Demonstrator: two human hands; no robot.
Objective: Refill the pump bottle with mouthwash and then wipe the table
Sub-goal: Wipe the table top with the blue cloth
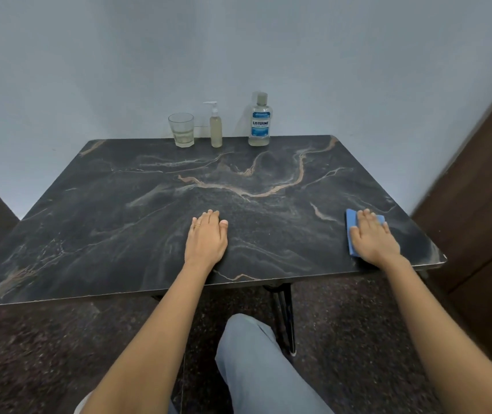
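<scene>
Right hand (373,236): flat, fingers straight, pressing blue cloth (351,231) onto tabletop (119,219), near its right front corner.
Left hand (207,237): flat, released, resting mid-front of tabletop.

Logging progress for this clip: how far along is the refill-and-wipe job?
Refill looks done: pump bottle holds liquid, pump on; Listerine bottle stands capped. In hand: right hand presses the blue cloth on the table. Left: finishing the wipe; how much, unclear.
</scene>
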